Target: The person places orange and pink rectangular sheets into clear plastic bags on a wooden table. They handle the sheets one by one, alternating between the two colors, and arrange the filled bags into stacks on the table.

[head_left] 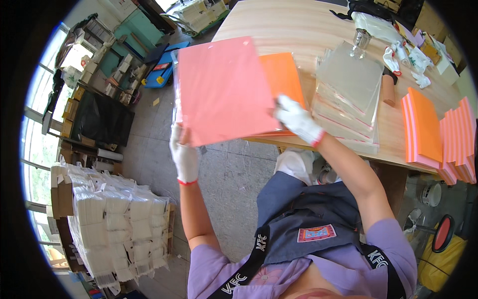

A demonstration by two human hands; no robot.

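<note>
We see the pink sheet (224,94) held up between both hands, tilted, its left part out over the floor (234,172) and its right side in front of an orange sheet (281,74) that lies on the counter (279,22). The gloved left hand (184,154) has its fingers closed on the lower left edge; the gloved right hand (297,118) has its fingers narrowed on the right edge, as far as the blur lets us judge.

Our first worry is a drop: with so much of the sheet past the counter, a slack left grip could let it slide to the floor. Knitted gloves on smooth clear film (176,87), which shows along the left edge, may slip too. Because we hold it only by its margins, the sheet could also bow or crease at a corner if the hands pull unevenly.

Swinging it low to the right could catch the orange sheet or sweep the fanned clear bags (343,84), whose near ends reach the counter's edge. The metal cup (361,39) sits only at their far end, so we would not trust it to steady the near ones. The orange and pink stack (422,127) stands near the edge as well, and a knock from the right elbow could topple it.
</note>
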